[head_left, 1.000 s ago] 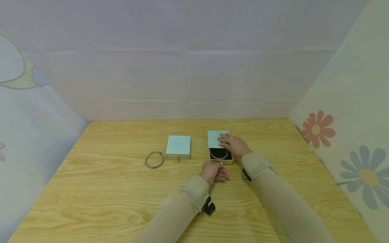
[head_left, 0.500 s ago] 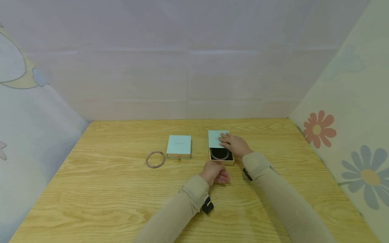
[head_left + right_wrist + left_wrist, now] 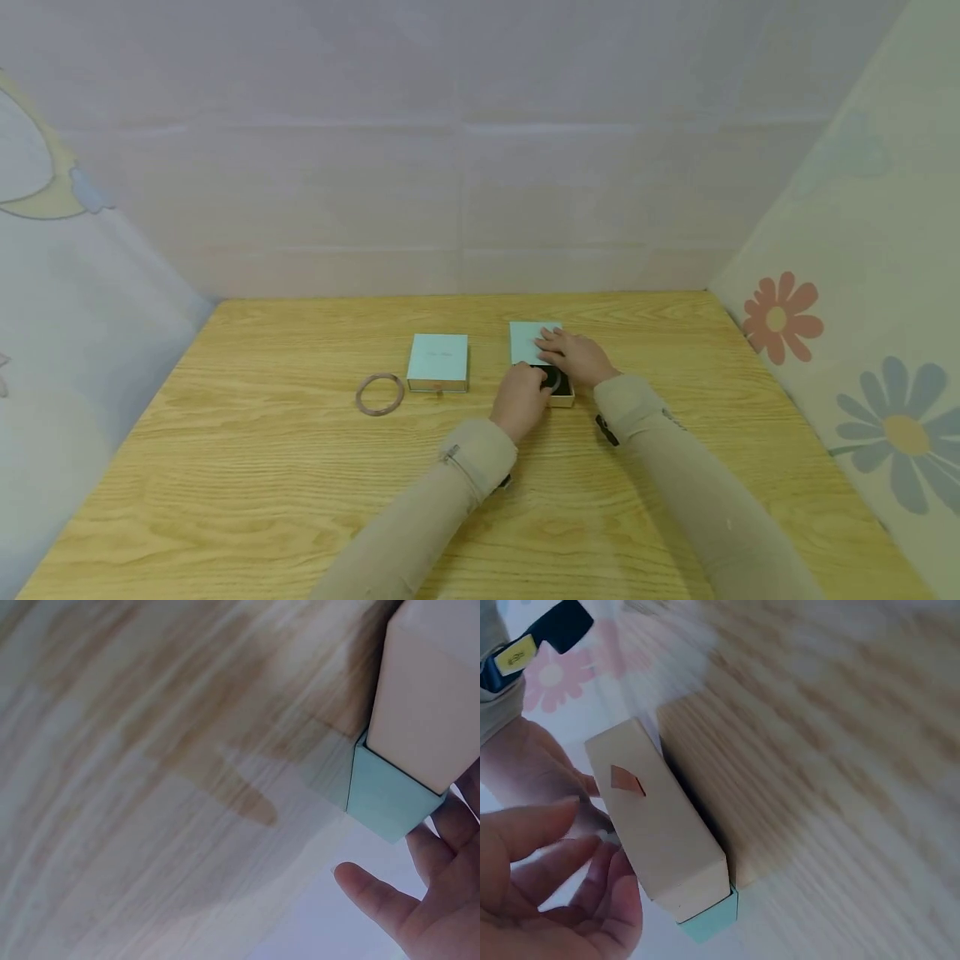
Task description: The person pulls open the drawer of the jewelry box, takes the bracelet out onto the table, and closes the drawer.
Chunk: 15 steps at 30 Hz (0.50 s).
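Note:
In the head view, a pale blue sliding box [image 3: 523,342] stands right of centre with its cream drawer [image 3: 656,817] pulled partway out toward me. A bangle [image 3: 556,381] lies in the drawer's black lining, partly covered by my left hand [image 3: 521,400]. That hand is over the drawer's left side with bent fingers right at the bangle; in the left wrist view the thumb stands apart from the fingertips. My right hand [image 3: 577,358] rests on the sleeve's top with fingers spread; the right wrist view shows its thumb held away from the box.
A second pale blue box [image 3: 438,360], its drawer pushed in, stands to the left on the wooden table [image 3: 300,483]. Beside it lies another bangle [image 3: 379,394]. A pale cloth wall [image 3: 465,183] rises behind the table, with printed panels at both sides.
My left hand has left the drawer's front pull and moved up over the drawer to the bangle. The right hand stays on the sleeve, and the drawer stays partly out.

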Motion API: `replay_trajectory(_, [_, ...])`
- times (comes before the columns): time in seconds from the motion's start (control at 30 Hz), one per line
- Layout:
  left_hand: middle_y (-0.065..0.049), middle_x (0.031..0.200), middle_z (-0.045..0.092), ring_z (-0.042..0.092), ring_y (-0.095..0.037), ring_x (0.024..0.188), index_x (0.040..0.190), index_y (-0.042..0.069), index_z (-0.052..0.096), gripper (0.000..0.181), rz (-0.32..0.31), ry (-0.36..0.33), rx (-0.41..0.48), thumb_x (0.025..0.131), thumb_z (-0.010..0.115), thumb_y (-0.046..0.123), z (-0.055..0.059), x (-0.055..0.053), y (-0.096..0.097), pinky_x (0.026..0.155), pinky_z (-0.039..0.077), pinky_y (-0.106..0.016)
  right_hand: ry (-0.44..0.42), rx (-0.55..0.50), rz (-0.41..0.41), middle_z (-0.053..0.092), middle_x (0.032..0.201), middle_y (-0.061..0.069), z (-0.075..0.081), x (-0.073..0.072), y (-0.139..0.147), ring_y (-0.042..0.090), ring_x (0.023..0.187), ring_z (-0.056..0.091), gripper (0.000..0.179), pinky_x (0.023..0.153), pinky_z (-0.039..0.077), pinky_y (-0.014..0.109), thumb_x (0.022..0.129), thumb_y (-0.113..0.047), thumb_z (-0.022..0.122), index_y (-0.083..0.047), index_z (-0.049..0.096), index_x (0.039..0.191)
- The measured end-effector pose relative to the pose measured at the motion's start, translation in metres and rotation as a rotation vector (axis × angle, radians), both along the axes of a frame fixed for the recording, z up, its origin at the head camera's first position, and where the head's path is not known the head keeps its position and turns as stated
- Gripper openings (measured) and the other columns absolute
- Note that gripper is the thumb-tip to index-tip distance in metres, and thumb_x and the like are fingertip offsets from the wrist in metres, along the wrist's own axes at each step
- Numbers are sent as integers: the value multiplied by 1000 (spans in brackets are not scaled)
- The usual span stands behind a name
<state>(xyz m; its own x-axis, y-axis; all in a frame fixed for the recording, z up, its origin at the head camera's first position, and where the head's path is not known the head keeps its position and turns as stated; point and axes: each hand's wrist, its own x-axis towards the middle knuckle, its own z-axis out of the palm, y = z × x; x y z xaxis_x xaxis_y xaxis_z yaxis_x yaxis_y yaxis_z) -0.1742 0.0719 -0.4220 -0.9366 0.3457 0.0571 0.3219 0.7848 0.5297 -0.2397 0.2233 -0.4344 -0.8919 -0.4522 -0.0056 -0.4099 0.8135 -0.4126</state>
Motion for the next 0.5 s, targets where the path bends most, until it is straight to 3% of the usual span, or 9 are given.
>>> replay_trajectory(0.1, [-11, 101, 67, 64, -23, 96, 104, 2, 73, 20, -53, 120, -166, 95, 65, 18, -4, -1, 5, 86, 53, -31, -10, -5, 0, 36, 150, 19, 0, 0, 1, 39, 139, 29, 44, 112, 26, 56, 101, -21, 53, -2, 50, 140])
replay_trajectory(0.2, [-10, 99, 67, 65, -22, 93, 102, 3, 73, 20, -66, 180, -246, 96, 65, 21, -9, -3, 8, 83, 54, -30, -14, -9, 3, 36, 150, 20, 0, -1, 1, 39, 139, 29, 44, 111, 27, 55, 101, -20, 52, -1, 49, 141])
replay_trajectory(0.5, [-7, 98, 70, 65, -21, 92, 103, 7, 75, 27, -4, 205, -331, 92, 68, 31, -11, -10, 18, 85, 54, -31, -7, -20, 13, 37, 149, 21, 0, -3, 2, 40, 138, 30, 43, 110, 29, 56, 101, -20, 53, -1, 50, 139])
